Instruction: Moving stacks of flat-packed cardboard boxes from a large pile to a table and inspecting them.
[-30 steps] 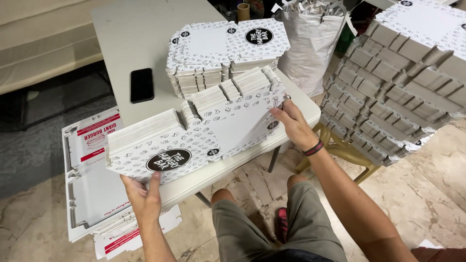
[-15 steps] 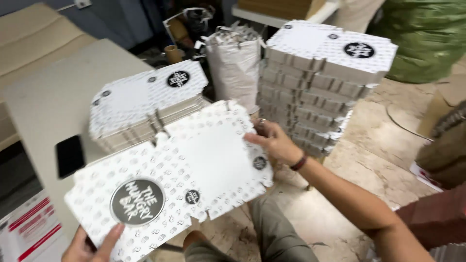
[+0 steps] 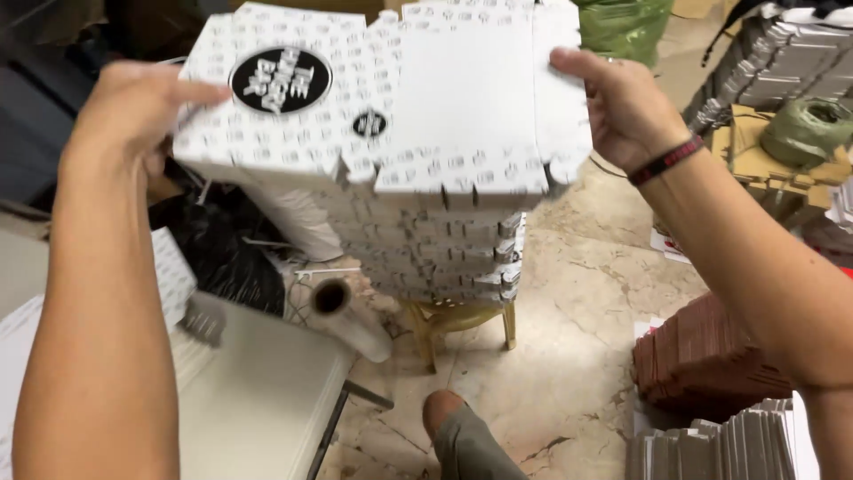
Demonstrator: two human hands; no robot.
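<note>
A flat, unfolded white cardboard box blank (image 3: 391, 98), printed all over with a small grey pattern and carrying one large black round mark and one small one, is held up in the air at about chest height, roughly level and tipped slightly toward the camera. The left hand (image 3: 133, 111) grips its left edge, fingers closed on the board with the thumb lying on top near the black mark; the right hand (image 3: 622, 107) holds the right edge, fingers wrapped round the flap, a dark band on that wrist. Just under the blank, and partly hidden by it, stands a stack of the same printed blanks (image 3: 444, 253) resting on a small yellow stool (image 3: 458, 320) on the marble floor (image 3: 577, 356). To the lower left is the corner of a pale desk (image 3: 258, 400), with a cardboard tube (image 3: 342, 311) leaning beside it and a black bag (image 3: 222, 258) behind. On the right lie brown ridged stacks (image 3: 711, 356), and further back more flat blanks piled high (image 3: 782, 62) and a green bundle (image 3: 809, 129). The person's knee (image 3: 462, 440) shows at the bottom. As I judge it, the risk lies in the blank's wide, floppy span: held only at its two ends, it may sag or buckle in the middle, and a notched flap could catch on the stack below and pull its top sheets askew, or nudge the tall pile on its narrow stool.
</note>
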